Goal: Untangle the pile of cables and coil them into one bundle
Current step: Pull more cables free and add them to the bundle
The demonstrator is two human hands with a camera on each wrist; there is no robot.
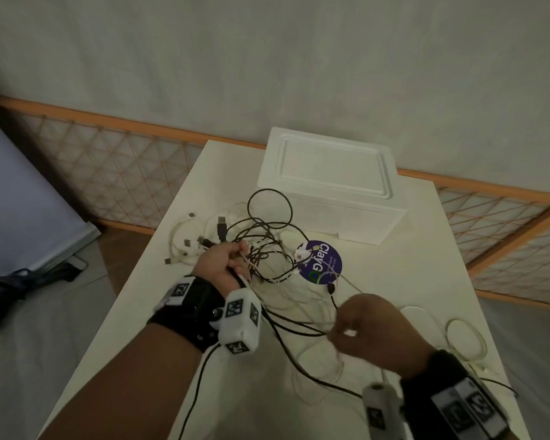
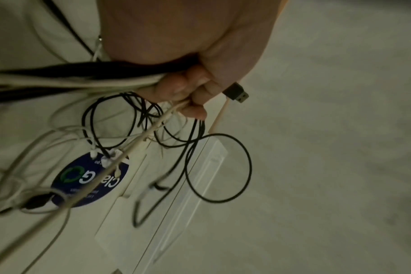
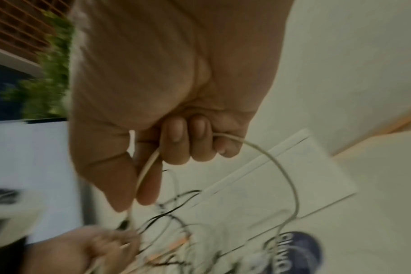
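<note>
Cables [image 1: 267,246]: a tangle of black and white leads is lying on the table [image 1: 404,281], partly over a blue round sticker [image 1: 324,265]. Several strands are being gathered in the left hand [image 1: 223,262], its grip curled tight around them, probably as an anchor. A single white cable [image 3: 282,166] is being pinched in the right hand [image 1: 362,335], nearer the body, likely being drawn free. A white foam box [image 1: 331,192] is crowding the far side beyond the left grip; bare table is lying right of the right grip.
</note>
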